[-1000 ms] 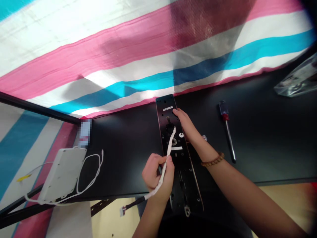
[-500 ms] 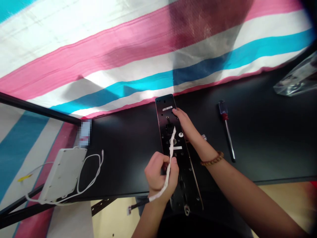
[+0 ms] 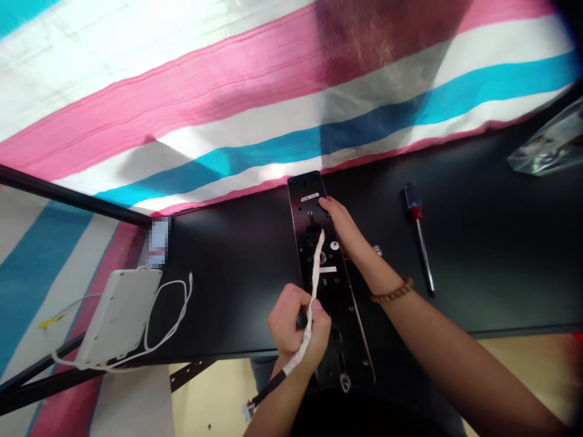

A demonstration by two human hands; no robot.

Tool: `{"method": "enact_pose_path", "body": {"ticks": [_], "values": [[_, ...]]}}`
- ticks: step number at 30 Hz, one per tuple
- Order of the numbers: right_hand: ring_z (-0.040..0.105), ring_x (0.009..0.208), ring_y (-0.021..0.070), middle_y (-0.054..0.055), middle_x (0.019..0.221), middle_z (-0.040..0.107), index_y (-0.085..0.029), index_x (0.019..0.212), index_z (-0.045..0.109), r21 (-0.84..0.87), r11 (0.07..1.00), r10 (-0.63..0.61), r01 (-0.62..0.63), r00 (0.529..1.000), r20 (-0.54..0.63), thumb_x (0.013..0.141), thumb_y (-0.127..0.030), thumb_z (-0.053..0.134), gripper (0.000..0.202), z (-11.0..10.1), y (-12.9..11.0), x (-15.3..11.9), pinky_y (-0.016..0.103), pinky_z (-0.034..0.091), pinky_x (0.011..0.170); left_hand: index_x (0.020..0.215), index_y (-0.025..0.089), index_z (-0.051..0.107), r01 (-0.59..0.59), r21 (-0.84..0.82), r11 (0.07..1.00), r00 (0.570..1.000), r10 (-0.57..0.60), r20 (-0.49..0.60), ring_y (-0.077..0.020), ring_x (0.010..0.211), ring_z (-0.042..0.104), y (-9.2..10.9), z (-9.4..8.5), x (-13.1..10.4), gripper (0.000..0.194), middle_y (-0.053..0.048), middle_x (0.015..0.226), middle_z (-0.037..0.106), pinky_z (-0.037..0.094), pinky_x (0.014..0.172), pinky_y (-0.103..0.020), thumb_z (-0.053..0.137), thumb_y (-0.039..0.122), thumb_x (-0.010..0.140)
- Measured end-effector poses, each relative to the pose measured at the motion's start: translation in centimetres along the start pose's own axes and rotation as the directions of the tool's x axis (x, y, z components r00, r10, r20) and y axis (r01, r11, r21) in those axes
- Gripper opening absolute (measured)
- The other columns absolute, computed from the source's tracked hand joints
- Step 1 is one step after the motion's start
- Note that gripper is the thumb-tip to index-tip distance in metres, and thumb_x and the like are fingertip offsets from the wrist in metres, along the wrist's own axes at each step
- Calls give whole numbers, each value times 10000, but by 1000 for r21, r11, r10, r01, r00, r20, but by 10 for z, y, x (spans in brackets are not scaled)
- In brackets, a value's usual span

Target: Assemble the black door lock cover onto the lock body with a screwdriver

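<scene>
A long black door lock panel (image 3: 306, 189) lies with its inner side up, its near end reaching past the table edge towards me. From its middle rises a white-wrapped cable (image 3: 316, 270), which ends in a black sleeve and a small white connector (image 3: 248, 411) over my left forearm. My left hand (image 3: 298, 321) is closed, pinching the cable between thumb and curled fingers above the panel. Along the panel's right edge my right hand (image 3: 346, 227) grips it, thumb on the face near the far label; its other fingers are hidden beneath.
To the right lies a screwdriver (image 3: 419, 237) with a dark and red handle. A clear plastic bag (image 3: 546, 145) is at the far right. On the left are a white box (image 3: 119, 318) with a looped white cable (image 3: 182, 315) and a blurred packet (image 3: 159, 241). Striped sheeting (image 3: 218, 121) borders the black table.
The cable's connector end has swung down and slightly right over my left forearm. Both hands keep their hold, and the view has shifted slightly.
</scene>
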State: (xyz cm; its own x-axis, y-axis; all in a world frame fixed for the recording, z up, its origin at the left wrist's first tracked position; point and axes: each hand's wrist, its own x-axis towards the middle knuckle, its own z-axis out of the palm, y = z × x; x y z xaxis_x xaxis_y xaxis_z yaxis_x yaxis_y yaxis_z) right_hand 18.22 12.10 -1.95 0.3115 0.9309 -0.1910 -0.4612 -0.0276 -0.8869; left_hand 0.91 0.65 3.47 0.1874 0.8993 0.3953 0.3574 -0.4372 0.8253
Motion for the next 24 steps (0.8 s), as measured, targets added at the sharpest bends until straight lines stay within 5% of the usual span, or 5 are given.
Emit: {"method": "enact_pose_path", "body": {"ticks": [15, 24], "values": [[579, 710, 171, -36, 753, 623, -252, 851, 626, -31, 1000, -1, 1, 1000, 1, 780, -577, 683, 338, 0, -1, 0, 293, 454, 685, 646, 192, 497, 76, 106, 991, 997, -73, -28, -94, 537, 382, 3, 1, 3, 259, 63, 599, 389, 301, 538, -242, 642, 178, 860], [582, 706, 159, -43, 751, 633, -244, 847, 650, 11, 1000, -3, 3, 1000, 1, 799, -510, 689, 273, 1, -2, -1, 276, 450, 677, 620, 193, 464, 82, 37, 996, 996, -81, -38, -97, 520, 358, 0, 2, 0, 313, 56, 595, 370, 274, 511, -252, 571, 202, 914]]}}
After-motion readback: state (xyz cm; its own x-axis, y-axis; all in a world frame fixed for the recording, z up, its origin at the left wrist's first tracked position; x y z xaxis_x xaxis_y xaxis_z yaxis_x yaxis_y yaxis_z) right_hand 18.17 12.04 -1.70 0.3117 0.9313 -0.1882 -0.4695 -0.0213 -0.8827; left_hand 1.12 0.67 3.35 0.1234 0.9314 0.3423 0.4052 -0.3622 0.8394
